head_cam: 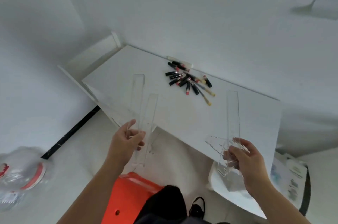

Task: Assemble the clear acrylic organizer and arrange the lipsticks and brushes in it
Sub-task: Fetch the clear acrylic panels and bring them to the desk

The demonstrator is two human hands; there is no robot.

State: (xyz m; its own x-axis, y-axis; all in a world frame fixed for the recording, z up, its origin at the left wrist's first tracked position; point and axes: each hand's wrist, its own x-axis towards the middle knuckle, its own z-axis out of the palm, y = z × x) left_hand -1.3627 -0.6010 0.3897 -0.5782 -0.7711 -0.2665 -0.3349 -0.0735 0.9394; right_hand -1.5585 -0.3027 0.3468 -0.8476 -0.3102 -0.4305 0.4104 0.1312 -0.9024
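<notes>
Two hands hold clear strips over the near edge of a white table [237, 114]. The left hand [126, 140] grips two long strips [144, 114], with thumb and fingers curled round their near ends. The strips fan out toward the far side. They are see-through, so their edges are hard to make out against the table.

The right hand [243, 158] grips another long strip [232, 114] that points far. The same hand also holds more clear pieces [217, 144], but how many cannot be told, since they blur together.

Far on the table, well apart from both hands, lies a pile of lipsticks [184, 79] mixed with some brushes [207, 94]. The pile is blurry and the things overlap.

At the near left a plastic bag [22, 174] is blurred and cut off by the picture edge. An orange stool [128, 194] sits near, partly hidden by the arm.
</notes>
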